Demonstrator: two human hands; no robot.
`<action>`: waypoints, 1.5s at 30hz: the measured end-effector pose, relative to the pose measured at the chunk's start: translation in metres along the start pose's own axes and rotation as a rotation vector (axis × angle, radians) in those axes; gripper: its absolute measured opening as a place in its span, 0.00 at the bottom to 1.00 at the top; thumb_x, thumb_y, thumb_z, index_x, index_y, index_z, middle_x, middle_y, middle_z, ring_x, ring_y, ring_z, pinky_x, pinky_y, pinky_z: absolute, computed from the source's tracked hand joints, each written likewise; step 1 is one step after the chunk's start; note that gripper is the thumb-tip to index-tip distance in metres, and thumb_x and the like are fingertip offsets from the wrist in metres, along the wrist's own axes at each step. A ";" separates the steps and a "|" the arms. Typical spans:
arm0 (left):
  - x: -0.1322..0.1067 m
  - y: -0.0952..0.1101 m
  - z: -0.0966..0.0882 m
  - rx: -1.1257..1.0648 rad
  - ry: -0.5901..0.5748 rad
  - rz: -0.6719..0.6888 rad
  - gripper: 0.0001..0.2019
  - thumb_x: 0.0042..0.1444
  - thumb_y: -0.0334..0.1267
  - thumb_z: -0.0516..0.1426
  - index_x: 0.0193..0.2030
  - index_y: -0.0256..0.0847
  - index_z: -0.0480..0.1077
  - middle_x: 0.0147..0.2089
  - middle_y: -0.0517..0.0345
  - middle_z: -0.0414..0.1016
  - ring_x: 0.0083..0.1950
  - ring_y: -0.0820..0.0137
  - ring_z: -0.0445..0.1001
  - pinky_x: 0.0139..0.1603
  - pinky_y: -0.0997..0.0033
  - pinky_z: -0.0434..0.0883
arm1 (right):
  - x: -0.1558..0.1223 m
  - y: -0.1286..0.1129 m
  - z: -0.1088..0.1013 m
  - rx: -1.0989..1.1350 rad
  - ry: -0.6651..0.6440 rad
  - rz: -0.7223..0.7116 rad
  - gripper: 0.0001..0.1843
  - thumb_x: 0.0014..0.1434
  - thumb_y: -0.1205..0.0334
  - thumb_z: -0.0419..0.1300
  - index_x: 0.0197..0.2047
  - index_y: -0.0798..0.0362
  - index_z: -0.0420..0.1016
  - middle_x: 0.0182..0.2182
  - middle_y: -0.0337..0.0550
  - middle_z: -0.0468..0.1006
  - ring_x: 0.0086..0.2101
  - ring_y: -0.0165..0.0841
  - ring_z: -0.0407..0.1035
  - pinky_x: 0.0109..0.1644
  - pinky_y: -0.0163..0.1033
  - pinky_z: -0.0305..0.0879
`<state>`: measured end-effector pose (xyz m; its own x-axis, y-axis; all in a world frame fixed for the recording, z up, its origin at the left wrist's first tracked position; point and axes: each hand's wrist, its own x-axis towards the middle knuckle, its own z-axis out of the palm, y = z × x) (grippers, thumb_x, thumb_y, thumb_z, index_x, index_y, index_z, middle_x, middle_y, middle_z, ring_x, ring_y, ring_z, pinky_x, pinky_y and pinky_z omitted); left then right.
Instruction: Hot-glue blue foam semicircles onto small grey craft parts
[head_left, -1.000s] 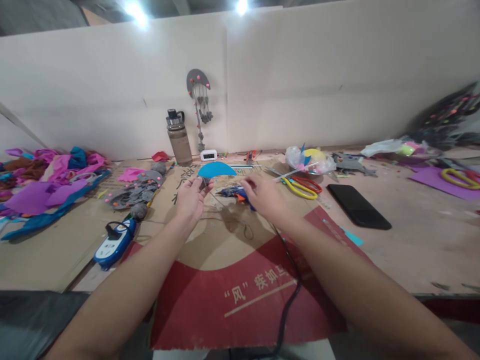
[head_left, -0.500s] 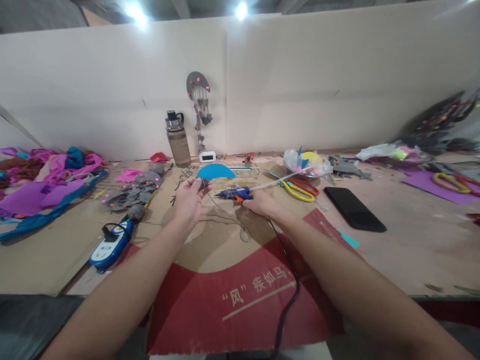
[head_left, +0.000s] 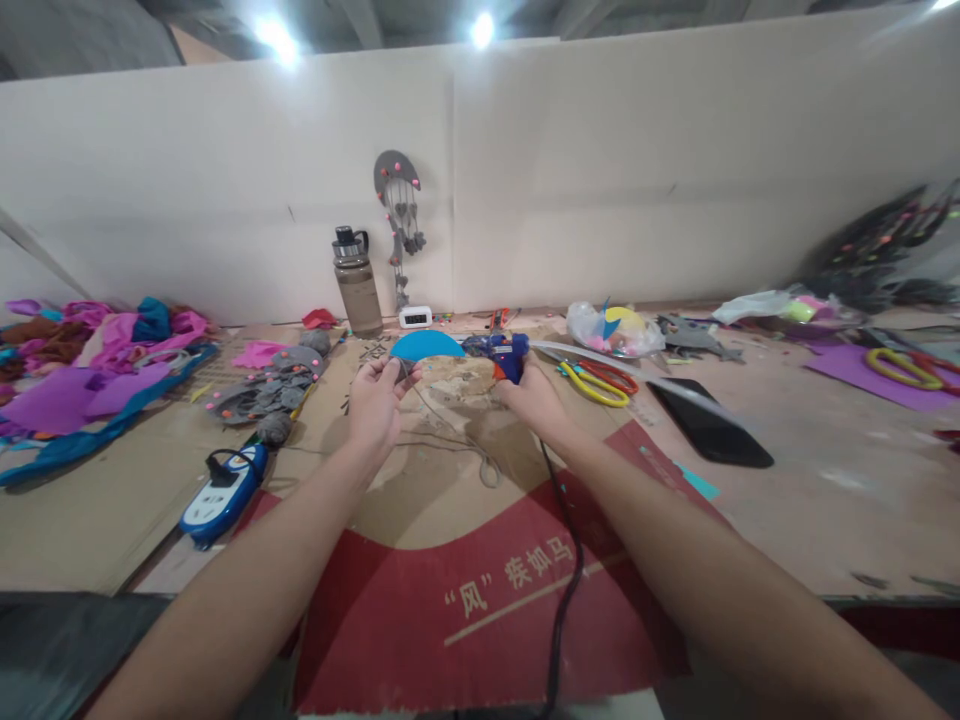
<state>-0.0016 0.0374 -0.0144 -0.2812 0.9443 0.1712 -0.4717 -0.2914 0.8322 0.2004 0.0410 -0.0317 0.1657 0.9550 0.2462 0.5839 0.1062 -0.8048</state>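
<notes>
My left hand [head_left: 377, 404] pinches a small grey felt piece [head_left: 403, 367], from which grey yarn [head_left: 448, 430] trails down onto the cardboard [head_left: 390, 500]. Just beyond those fingers lies a blue half-round piece [head_left: 427, 345]. My right hand [head_left: 529, 395] is wrapped round a blue hot glue gun [head_left: 510, 352], whose nozzle points left toward the blue piece. A long pale glue stick [head_left: 615, 358] sticks out of the gun's back end, and a black cord [head_left: 574, 560] runs down from it toward me.
Scissors with yellow and red handles [head_left: 596, 385] and a black phone [head_left: 709, 425] lie to the right. A power strip [head_left: 225, 495], grey felt pieces [head_left: 274, 390] and colourful felt scraps [head_left: 97, 370] are on the left. A bottle [head_left: 358, 285] stands by the wall, near a hanging felt ornament [head_left: 397, 180].
My right hand has lifted and turned the glue gun, moving it slightly right and away from me. Its glue stick now swings out over the phone. My left hand has hardly moved.
</notes>
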 end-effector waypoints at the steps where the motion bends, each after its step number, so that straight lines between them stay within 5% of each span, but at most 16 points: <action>1: 0.000 0.000 0.000 0.002 0.004 0.008 0.06 0.51 0.31 0.60 0.30 0.36 0.65 0.30 0.58 0.74 0.32 0.73 0.77 0.40 0.69 0.74 | 0.000 0.000 -0.001 0.007 0.025 -0.009 0.16 0.48 0.62 0.54 0.42 0.53 0.69 0.26 0.42 0.74 0.27 0.36 0.68 0.34 0.39 0.64; 13: -0.001 -0.002 -0.001 0.028 -0.006 0.043 0.07 0.50 0.33 0.61 0.31 0.37 0.64 0.30 0.58 0.74 0.33 0.73 0.77 0.42 0.68 0.74 | -0.013 -0.014 -0.008 0.236 -0.015 -0.043 0.19 0.45 0.64 0.52 0.41 0.54 0.75 0.22 0.35 0.70 0.21 0.30 0.59 0.27 0.35 0.56; 17: -0.001 -0.003 -0.001 0.035 0.008 0.041 0.07 0.51 0.33 0.60 0.31 0.36 0.64 0.30 0.58 0.74 0.34 0.73 0.76 0.43 0.67 0.74 | -0.016 -0.017 -0.011 0.162 0.005 -0.081 0.15 0.46 0.63 0.53 0.37 0.53 0.75 0.21 0.36 0.70 0.24 0.32 0.62 0.34 0.38 0.60; 25: -0.001 -0.004 -0.002 0.043 0.008 0.028 0.07 0.49 0.33 0.61 0.29 0.36 0.65 0.28 0.60 0.73 0.32 0.75 0.76 0.44 0.66 0.75 | -0.022 -0.017 -0.008 0.086 -0.079 -0.164 0.13 0.52 0.59 0.52 0.39 0.51 0.72 0.30 0.42 0.75 0.32 0.37 0.67 0.42 0.42 0.63; 30: 0.000 -0.007 -0.004 0.069 0.005 0.019 0.07 0.49 0.33 0.61 0.29 0.36 0.65 0.29 0.60 0.73 0.33 0.73 0.76 0.45 0.65 0.75 | -0.027 -0.017 -0.001 0.123 -0.134 -0.355 0.16 0.56 0.58 0.53 0.46 0.52 0.72 0.42 0.46 0.77 0.43 0.40 0.69 0.51 0.46 0.62; 38: -0.005 -0.007 -0.001 0.087 -0.041 0.034 0.06 0.50 0.33 0.60 0.30 0.36 0.66 0.30 0.59 0.74 0.32 0.74 0.75 0.41 0.66 0.75 | -0.024 -0.011 0.007 0.117 -0.158 -0.473 0.15 0.59 0.56 0.53 0.48 0.51 0.71 0.44 0.46 0.77 0.44 0.39 0.70 0.51 0.45 0.63; 45: -0.010 -0.006 0.004 0.104 -0.037 0.027 0.06 0.50 0.32 0.60 0.30 0.37 0.65 0.29 0.60 0.73 0.30 0.74 0.75 0.41 0.65 0.76 | -0.028 -0.012 0.008 0.082 -0.210 -0.356 0.12 0.61 0.55 0.52 0.43 0.49 0.71 0.40 0.43 0.77 0.40 0.37 0.71 0.47 0.42 0.65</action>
<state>0.0069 0.0307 -0.0192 -0.2609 0.9417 0.2123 -0.3746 -0.3015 0.8768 0.1820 0.0156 -0.0333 -0.2057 0.8896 0.4077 0.5085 0.4531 -0.7322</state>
